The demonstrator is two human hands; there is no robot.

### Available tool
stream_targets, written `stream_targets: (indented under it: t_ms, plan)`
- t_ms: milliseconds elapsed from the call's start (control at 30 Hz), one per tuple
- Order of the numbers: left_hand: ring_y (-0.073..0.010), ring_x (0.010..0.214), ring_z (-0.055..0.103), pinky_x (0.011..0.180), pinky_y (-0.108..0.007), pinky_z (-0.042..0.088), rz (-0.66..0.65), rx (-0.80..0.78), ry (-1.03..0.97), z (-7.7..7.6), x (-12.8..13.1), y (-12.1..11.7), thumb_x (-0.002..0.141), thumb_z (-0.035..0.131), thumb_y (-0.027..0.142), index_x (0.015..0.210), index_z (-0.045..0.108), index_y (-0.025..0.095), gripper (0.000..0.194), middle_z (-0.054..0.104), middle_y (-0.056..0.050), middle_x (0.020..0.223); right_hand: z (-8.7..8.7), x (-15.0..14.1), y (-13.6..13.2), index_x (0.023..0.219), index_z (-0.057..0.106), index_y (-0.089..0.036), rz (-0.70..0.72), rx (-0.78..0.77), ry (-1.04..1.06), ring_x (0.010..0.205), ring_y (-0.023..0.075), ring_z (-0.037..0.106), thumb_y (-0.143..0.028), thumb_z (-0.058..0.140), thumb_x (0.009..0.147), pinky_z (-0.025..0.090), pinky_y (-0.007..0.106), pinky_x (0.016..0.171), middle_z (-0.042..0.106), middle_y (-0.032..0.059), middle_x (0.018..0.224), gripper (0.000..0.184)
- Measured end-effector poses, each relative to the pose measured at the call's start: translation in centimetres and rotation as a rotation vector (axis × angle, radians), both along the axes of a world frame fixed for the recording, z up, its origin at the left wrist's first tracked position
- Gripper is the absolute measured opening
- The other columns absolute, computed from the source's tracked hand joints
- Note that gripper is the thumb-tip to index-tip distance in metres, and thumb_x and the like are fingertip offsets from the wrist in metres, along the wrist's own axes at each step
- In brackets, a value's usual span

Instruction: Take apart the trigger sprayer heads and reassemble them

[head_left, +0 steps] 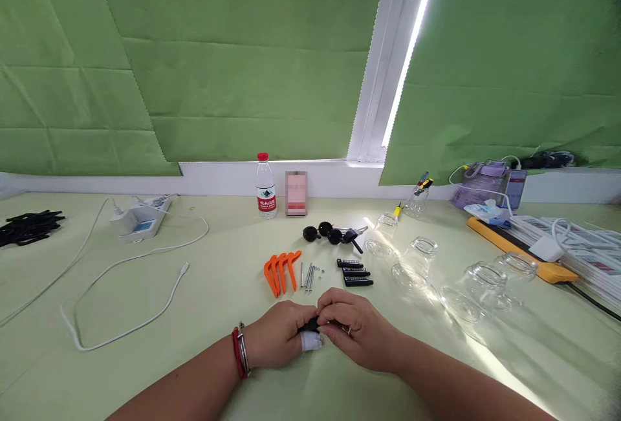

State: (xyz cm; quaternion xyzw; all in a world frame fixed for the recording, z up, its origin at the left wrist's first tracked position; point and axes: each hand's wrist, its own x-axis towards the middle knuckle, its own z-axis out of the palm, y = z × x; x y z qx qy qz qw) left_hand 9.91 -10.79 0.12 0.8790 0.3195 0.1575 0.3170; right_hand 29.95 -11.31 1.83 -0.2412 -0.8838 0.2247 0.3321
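Note:
My left hand (279, 335) is closed round a small black part (310, 324); a finger of this hand has a white wrap on it. Against that same part press the pinched fingertips of my right hand (358, 328). Its shape is mostly hidden by my fingers. Beyond my hands lie several orange curved levers (281, 272) in a row. Beside them are thin metal rods (309, 277) and some tiny metal bits. Further right sit three black pieces with springs (356, 273). Behind these are several round black knobs (326, 232) with metal stems.
Several clear glass vessels (424, 256) stand on the right, one holding tools with yellow handles. A water bottle (266, 186) and a pink box (296, 194) stand at the back. A white cable (140, 251) and power strip (144, 219) lie left; an orange-edged power strip (553, 268) lies right.

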Motion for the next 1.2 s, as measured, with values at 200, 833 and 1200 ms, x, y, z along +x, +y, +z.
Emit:
stream_targets:
  t_ms: [200, 833, 1200]
  plan:
    - [-0.0131, 0.067, 0.048, 0.061, -0.023, 0.039, 0.053, 0.081, -0.028, 0.1, 0.1, -0.1, 0.084, 0.051, 0.038, 0.084, 0.052, 0.018, 0.02, 0.056, -0.001, 0.078, 0.0, -0.2, -0.2, 0.082, 0.056, -0.019, -0.015, -0.041, -0.005, 0.072, 0.0135, 0.052, -0.011, 0.048, 0.081, 0.046, 0.025, 0.063, 0.055, 0.0048, 0.085, 0.012]
    - [-0.01, 0.043, 0.046, 0.04, -0.019, 0.034, 0.217, -0.501, -0.106, 0.2, -0.3, -0.2, 0.079, 0.046, 0.023, 0.083, 0.04, 0.021, 0.008, 0.047, 0.008, 0.053, -1.6, -0.5, 0.3, 0.095, 0.062, -0.02, -0.03, -0.126, -0.23, 0.081, 0.0146, 0.058, -0.012, 0.048, 0.083, 0.047, 0.025, 0.073, 0.061, 0.0039, 0.091, 0.02]
    - [-0.0094, 0.047, 0.042, 0.046, -0.022, 0.033, 0.323, -0.441, 0.038, 1.7, -3.0, 1.4, 0.073, 0.055, 0.029, 0.072, 0.052, 0.017, 0.012, 0.046, 0.004, 0.06, -1.1, 0.0, 0.5, 0.107, 0.062, -0.019, 0.008, -0.119, -0.445, 0.089, 0.0163, 0.06, -0.026, 0.048, 0.087, 0.046, 0.026, 0.083, 0.061, 0.0046, 0.107, 0.025]
